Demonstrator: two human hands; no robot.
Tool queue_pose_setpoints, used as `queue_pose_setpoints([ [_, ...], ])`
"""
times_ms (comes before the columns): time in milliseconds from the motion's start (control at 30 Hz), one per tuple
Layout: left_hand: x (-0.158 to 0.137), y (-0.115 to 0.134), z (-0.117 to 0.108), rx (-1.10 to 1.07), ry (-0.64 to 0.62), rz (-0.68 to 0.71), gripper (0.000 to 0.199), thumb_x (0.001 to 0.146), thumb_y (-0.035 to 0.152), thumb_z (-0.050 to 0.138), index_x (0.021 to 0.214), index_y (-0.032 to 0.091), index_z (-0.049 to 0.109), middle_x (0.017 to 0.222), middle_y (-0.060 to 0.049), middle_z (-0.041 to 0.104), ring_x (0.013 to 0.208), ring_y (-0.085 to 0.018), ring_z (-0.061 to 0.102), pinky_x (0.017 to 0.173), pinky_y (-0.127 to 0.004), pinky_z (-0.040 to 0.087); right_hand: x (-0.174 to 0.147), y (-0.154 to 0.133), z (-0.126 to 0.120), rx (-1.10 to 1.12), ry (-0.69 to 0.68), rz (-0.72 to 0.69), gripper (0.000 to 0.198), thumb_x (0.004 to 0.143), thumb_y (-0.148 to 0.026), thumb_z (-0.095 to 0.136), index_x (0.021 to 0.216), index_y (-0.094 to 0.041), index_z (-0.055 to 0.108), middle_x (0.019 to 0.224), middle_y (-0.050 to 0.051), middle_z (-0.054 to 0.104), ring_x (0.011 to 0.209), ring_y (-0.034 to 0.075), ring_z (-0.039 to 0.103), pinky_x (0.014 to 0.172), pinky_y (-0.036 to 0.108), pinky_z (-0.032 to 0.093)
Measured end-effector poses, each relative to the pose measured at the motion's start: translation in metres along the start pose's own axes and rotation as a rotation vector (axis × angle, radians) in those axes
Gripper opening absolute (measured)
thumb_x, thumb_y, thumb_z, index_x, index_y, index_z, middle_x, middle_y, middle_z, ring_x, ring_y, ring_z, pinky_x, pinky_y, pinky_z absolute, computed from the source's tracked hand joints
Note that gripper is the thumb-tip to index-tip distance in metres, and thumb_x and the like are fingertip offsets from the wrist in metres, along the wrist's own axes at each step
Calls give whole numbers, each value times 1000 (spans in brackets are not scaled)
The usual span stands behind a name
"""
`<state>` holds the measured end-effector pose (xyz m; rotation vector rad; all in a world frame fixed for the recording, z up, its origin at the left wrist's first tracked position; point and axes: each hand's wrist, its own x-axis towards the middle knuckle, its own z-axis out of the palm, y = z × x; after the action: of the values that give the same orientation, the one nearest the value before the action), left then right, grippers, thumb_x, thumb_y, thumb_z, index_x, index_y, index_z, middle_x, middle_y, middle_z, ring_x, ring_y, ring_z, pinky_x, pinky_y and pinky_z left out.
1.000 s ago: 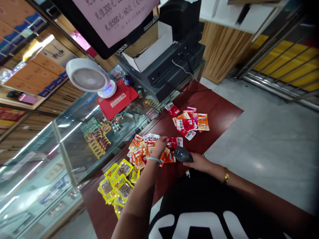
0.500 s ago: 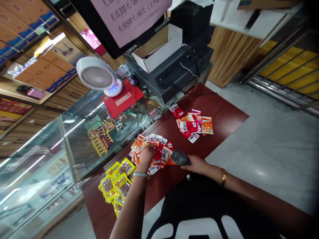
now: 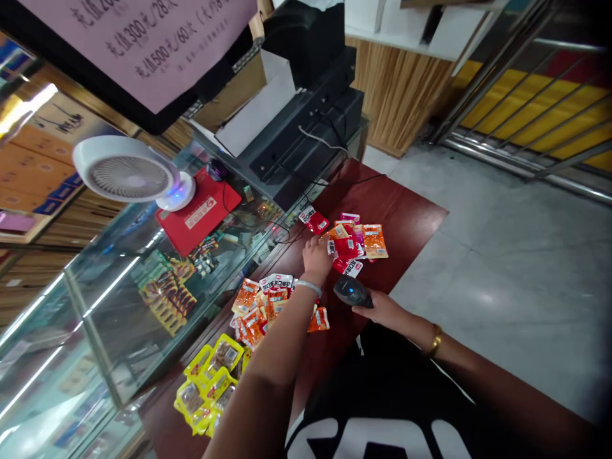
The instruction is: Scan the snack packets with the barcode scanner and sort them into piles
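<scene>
My left hand point(image 3: 317, 259), fingers curled, is at the left edge of the far pile of snack packets point(image 3: 374, 241). Its fingertips close on the white end of a red packet point(image 3: 345, 247); my hand partly hides that end. My right hand point(image 3: 384, 310) grips a black handheld barcode scanner point(image 3: 352, 291) with a small blue light on its top. The scanner's head points left, just below the far pile. Under my left forearm lies a second pile of orange, red and white packets point(image 3: 249, 319), partly covered by the arm. Yellow snack packets point(image 3: 210, 386) lie nearer me.
The dark red board point(image 3: 406, 204) carries the packets over a glass display counter point(image 3: 119, 319). A white fan point(image 3: 129, 172) stands on a red mat point(image 3: 201, 213). Beyond are a screen point(image 3: 157, 57), an open white box point(image 3: 258, 102) and dark machines with cables point(image 3: 306, 134).
My left hand has moved from the middle pile to the far pile. The scanner stays in my right hand, and its blue light now shows. The camera view has shifted.
</scene>
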<state>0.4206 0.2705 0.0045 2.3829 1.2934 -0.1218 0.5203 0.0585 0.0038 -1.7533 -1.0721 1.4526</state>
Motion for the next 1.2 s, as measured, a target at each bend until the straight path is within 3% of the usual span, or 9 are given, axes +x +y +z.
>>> queue_pose_setpoints([
  [133, 17, 6, 0, 111, -131, -31, 44, 78, 38, 72, 117, 22, 62, 126, -14, 60, 120, -29, 50, 99, -39, 39, -3, 0, -13, 7, 45, 28, 48, 78, -46, 71, 117, -19, 66, 102, 7, 77, 95, 30, 70, 85, 40, 54],
  [300, -17, -31, -4, -101, -336, -60, 34, 82, 35, 68, 113, 24, 62, 103, -5, 70, 95, -20, 64, 84, -29, 46, -2, 3, -14, 20, 50, 31, 47, 79, -48, 70, 116, -19, 67, 101, 7, 77, 94, 29, 71, 84, 39, 54],
  [467, -75, -71, -14, -206, -333, -60, 29, 81, 32, 68, 108, 22, 65, 103, -4, 70, 92, -18, 65, 81, -26, 45, 9, -3, -4, 14, -34, 9, 46, 76, -46, 72, 113, -18, 68, 104, 8, 76, 94, 30, 70, 84, 40, 53],
  [600, -105, -85, -17, -174, -328, -167, 27, 83, 34, 64, 105, 20, 65, 96, -5, 71, 86, -19, 64, 77, -27, 44, 17, -17, 9, -15, -133, 12, 43, 77, -44, 72, 108, -16, 68, 94, 8, 77, 84, 28, 72, 76, 36, 54],
  [733, -128, -98, -25, -164, -321, -232, 30, 82, 33, 66, 109, 21, 64, 103, -6, 71, 92, -20, 65, 80, -26, 44, 21, -27, 23, -35, -196, -37, 41, 76, -43, 73, 107, -16, 69, 96, 8, 77, 86, 28, 71, 74, 34, 54],
  [833, -146, -111, -37, -42, -335, -272, 29, 82, 32, 65, 110, 22, 64, 104, -7, 71, 95, -22, 66, 82, -29, 46, 20, -29, 30, -43, -232, -82, 43, 73, -41, 76, 109, -19, 70, 100, 7, 77, 91, 28, 71, 78, 35, 54],
  [900, -152, -118, -46, 106, -276, -313, 32, 79, 33, 67, 109, 21, 65, 105, -10, 70, 100, -26, 64, 86, -33, 46, 18, -29, 33, -46, -260, -107, 44, 72, -40, 77, 111, -20, 70, 104, 6, 77, 94, 29, 70, 81, 35, 54],
  [1033, -134, -116, -49, 221, -54, -302, 36, 80, 33, 67, 112, 18, 64, 112, -13, 67, 110, -28, 59, 95, -38, 43, 13, -26, 30, -80, -255, -79, 46, 73, -39, 75, 114, -20, 69, 107, 8, 76, 95, 29, 70, 83, 37, 54],
  [1200, -60, -71, -26, 30, -12, -142, 40, 82, 37, 68, 118, 20, 62, 114, -10, 67, 107, -23, 60, 96, -33, 43, 8, -13, 19, -111, -190, -9, 45, 75, -42, 73, 113, -19, 69, 106, 9, 76, 96, 30, 70, 84, 39, 53],
])
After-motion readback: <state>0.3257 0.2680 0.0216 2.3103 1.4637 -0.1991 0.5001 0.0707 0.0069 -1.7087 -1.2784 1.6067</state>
